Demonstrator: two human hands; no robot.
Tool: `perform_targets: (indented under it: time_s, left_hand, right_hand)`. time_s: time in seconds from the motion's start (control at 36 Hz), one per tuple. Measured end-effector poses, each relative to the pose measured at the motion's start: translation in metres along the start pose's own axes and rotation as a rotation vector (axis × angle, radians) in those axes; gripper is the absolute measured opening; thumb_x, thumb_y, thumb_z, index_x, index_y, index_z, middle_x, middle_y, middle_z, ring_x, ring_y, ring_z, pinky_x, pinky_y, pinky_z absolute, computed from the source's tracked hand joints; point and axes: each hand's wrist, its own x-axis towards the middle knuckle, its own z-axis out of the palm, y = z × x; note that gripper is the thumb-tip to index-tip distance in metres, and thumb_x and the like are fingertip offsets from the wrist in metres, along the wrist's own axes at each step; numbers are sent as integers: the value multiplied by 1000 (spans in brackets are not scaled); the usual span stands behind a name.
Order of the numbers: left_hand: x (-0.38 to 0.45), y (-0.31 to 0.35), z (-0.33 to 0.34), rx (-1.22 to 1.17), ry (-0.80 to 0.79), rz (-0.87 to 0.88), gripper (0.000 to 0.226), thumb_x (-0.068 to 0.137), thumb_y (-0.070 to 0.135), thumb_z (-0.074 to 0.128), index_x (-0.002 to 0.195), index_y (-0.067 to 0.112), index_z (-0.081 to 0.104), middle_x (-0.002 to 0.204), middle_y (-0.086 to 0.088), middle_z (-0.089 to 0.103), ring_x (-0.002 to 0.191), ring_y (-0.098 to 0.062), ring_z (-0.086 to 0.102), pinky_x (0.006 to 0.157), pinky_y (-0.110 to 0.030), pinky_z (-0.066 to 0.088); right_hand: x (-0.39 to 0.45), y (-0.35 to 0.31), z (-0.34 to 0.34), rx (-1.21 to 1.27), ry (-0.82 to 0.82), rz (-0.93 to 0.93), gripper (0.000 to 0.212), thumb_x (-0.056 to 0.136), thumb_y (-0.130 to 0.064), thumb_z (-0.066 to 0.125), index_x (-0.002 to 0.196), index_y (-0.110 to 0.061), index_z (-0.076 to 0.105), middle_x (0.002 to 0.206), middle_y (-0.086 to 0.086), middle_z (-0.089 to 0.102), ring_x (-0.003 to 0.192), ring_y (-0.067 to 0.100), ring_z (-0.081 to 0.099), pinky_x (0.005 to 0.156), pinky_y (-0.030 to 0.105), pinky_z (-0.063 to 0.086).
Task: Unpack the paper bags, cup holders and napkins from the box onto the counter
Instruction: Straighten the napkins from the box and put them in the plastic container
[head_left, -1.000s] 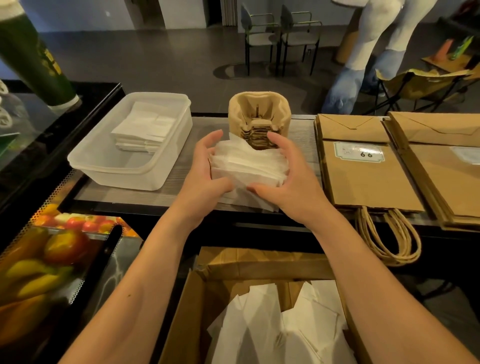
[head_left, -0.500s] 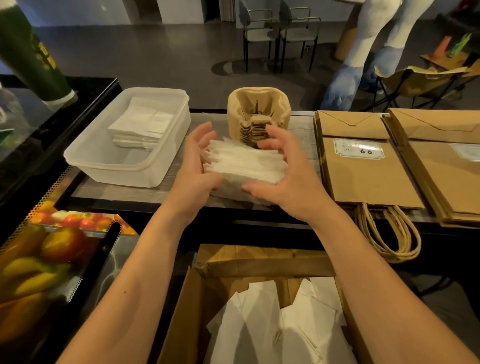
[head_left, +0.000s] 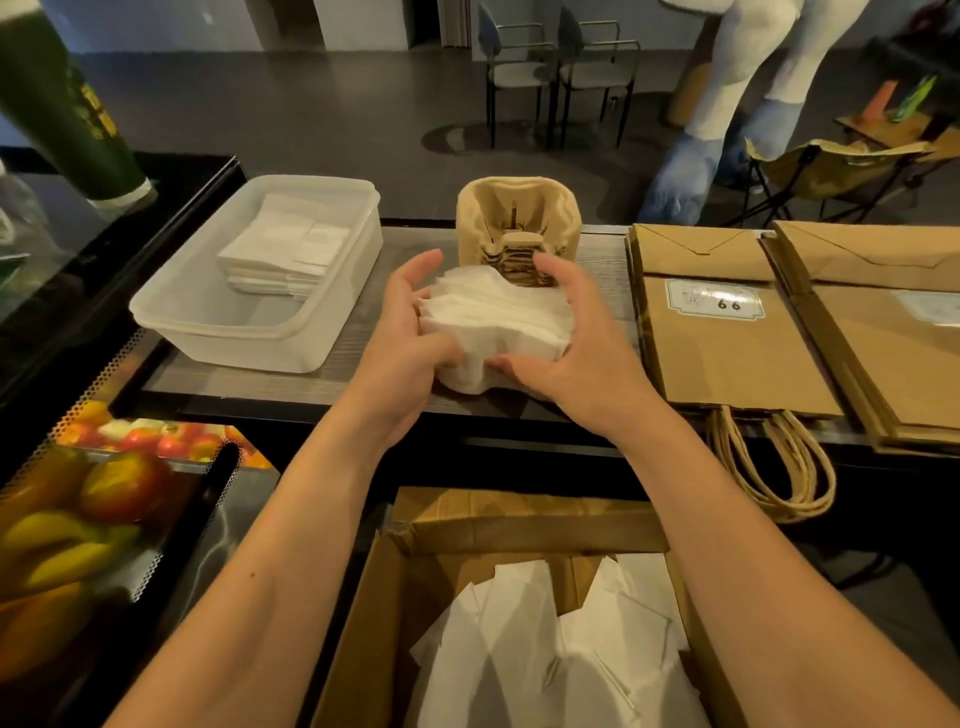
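A thick stack of white napkins (head_left: 498, 322) is squeezed between my left hand (head_left: 408, 338) and my right hand (head_left: 582, 343), low over the grey counter (head_left: 353, 384). Both thumbs press its near edge. Just behind it stands a stack of brown pulp cup holders (head_left: 517, 228). Flat brown paper bags (head_left: 727, 332) with twine handles lie on the counter to the right, a second pile (head_left: 893, 322) beside them. The open cardboard box (head_left: 519, 525) sits below the counter, with more white napkins (head_left: 561, 660) loose inside.
A clear plastic tub (head_left: 249, 312) holding folded white napkins sits on the counter to the left. A display case with fruit (head_left: 104, 493) is at lower left. A green cup (head_left: 67, 109) stands at far left. A person's legs and chairs are beyond the counter.
Both hands have closed in on the napkin stack, squaring it up and lowering it toward the counter. The fanned edges are now pressed together.
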Motion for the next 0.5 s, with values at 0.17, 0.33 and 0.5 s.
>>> perform_targets:
  time_s: [0.17, 0.33, 0.5]
  left_hand:
    - [0, -1, -2, 13, -19, -41, 95, 69, -16, 56, 148, 32, 33, 139, -3, 47, 123, -23, 57, 87, -33, 56]
    - [-5, -1, -1, 62, -43, -27, 97, 73, -23, 48, 150, 32, 29, 142, -2, 47, 122, -19, 58, 92, -33, 56]
    - [-8, 1, 3, 75, -27, 10, 98, 73, -20, 50, 154, 31, 26, 152, 1, 39, 128, -17, 54, 88, -26, 56]
  right_hand:
    - [-6, -2, 3, 13, -23, 22, 105, 75, -31, 90, 156, -31, 24, 137, -20, 36, 110, -11, 41, 83, -9, 31]
    - [-9, -3, 3, 22, -33, 33, 104, 76, -27, 91, 156, -31, 25, 131, -21, 37, 110, -15, 42, 79, -8, 35]
    - [-7, -8, 2, 19, -3, -8, 98, 78, -25, 89, 154, -33, 27, 129, -17, 47, 116, -6, 48, 87, 1, 40]
